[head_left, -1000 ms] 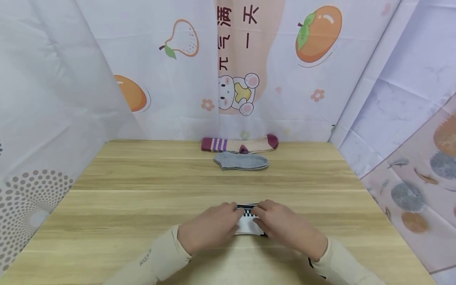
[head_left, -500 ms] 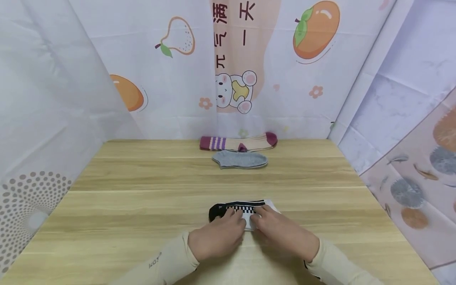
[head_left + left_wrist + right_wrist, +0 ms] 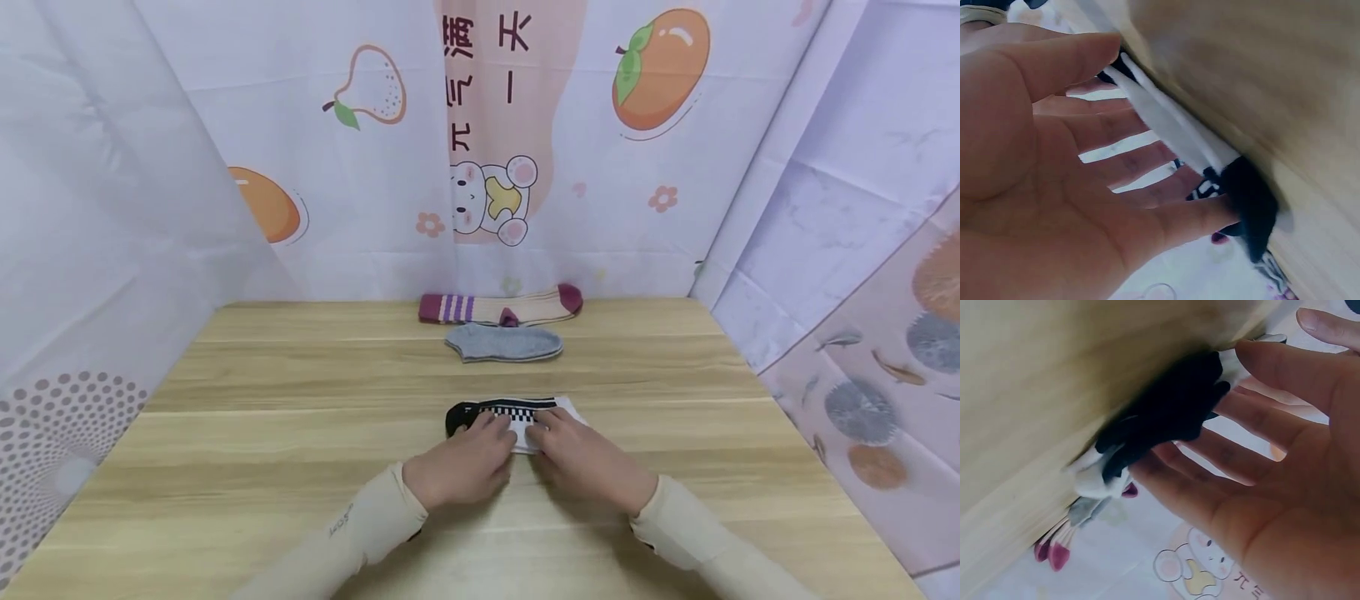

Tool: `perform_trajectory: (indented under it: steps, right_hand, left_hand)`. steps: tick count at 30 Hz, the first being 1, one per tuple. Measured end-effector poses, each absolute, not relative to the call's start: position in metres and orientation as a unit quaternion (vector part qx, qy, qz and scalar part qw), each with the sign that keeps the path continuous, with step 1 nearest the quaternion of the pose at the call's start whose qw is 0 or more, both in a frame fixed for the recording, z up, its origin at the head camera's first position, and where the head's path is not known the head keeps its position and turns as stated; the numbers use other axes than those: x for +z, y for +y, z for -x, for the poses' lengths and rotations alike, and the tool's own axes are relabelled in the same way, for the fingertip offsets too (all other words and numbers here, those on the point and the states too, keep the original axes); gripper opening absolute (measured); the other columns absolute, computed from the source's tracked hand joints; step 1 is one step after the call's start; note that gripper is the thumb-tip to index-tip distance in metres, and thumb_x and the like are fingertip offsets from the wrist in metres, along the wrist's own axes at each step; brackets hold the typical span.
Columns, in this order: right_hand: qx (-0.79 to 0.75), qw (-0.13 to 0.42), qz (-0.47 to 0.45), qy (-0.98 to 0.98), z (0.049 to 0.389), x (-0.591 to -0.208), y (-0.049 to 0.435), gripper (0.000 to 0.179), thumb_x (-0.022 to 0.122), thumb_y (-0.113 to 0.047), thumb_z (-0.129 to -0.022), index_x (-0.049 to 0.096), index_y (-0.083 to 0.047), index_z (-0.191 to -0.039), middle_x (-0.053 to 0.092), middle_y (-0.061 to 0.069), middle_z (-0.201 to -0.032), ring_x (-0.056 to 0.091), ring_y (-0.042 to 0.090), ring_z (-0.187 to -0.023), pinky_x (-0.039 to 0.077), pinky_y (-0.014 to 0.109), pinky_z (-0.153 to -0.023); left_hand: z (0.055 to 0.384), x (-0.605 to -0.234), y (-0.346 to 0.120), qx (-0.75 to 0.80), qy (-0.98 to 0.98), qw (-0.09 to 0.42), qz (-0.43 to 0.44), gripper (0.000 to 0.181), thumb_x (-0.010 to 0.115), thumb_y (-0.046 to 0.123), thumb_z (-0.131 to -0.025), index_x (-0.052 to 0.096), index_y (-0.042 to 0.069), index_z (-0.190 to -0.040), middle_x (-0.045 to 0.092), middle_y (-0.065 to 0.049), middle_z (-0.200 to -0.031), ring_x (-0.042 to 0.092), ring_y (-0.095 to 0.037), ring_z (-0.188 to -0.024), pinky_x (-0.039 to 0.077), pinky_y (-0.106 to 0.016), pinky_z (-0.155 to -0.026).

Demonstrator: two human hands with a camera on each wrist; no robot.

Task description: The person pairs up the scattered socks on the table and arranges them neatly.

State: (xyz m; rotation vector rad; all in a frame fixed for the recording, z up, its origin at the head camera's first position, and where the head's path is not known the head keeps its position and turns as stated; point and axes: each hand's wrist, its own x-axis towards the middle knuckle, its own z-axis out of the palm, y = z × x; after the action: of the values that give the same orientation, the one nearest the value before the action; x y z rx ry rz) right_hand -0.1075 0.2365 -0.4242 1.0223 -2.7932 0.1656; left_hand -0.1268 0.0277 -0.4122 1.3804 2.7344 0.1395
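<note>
Black-and-white socks (image 3: pixel 519 408) with a checkered band lie flat on the table, in front of both hands. The left hand (image 3: pixel 467 460) rests its fingertips on their left half, beside the black end. On the right half lie the fingertips of the right hand (image 3: pixel 592 462). In the left wrist view, stacked white edges of the socks (image 3: pixel 1172 128) show beneath extended fingers, with the thumb at the near edge. The right wrist view shows a black part of the socks (image 3: pixel 1166 406) against the right fingers. The undersides are hidden.
Grey ankle socks (image 3: pixel 506 342) lie farther back on the wooden table (image 3: pixel 300 400). Behind them, cream socks with maroon ends and purple stripes (image 3: pixel 495 308) lie by the printed back curtain (image 3: pixel 600 208). Curtains also stand at both sides.
The left hand has shifted onto the socks, uncovering their black left end, and the right end shows too. Over the last half second both hands and the socks have slid away toward the grey socks.
</note>
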Motion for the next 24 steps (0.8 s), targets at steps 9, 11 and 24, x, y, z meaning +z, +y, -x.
perform_trajectory:
  steps: [9,11,24]
  right_hand:
    - [0.071,0.072,-0.332,-0.938,0.147,-0.422,0.241,0.011,0.068,-0.001,-0.087,0.068,-0.002,-0.098,0.064,0.011,-0.097,0.06,0.028,-0.095,0.051,0.042,-0.086]
    - [0.083,0.076,-0.33,-0.937,0.153,-0.422,0.242,0.011,0.067,0.001,-0.087,0.068,-0.001,-0.098,0.064,0.011,-0.096,0.06,0.028,-0.094,0.051,0.042,-0.086]
    - [0.125,0.059,-0.303,-0.943,0.168,-0.421,0.253,0.01,0.066,-0.005,-0.092,0.068,-0.001,-0.101,0.064,0.01,-0.1,0.06,0.023,-0.092,0.052,0.04,-0.083]
  left_hand:
    - [0.163,-0.416,0.038,0.07,0.902,0.06,-0.421,0.029,0.065,0.026,-0.095,0.06,0.005,-0.114,0.053,-0.014,-0.13,0.05,-0.033,-0.119,0.052,-0.056,-0.087]
    - [0.168,-0.416,0.04,0.071,0.905,0.067,-0.415,0.03,0.063,0.027,-0.096,0.058,0.005,-0.117,0.053,-0.014,-0.131,0.049,-0.034,-0.121,0.051,-0.057,-0.089]
    - [0.189,-0.42,0.047,0.096,0.907,0.07,-0.403,0.044,0.061,0.026,-0.098,0.052,0.006,-0.136,0.043,-0.016,-0.149,0.037,-0.036,-0.139,0.039,-0.059,-0.105]
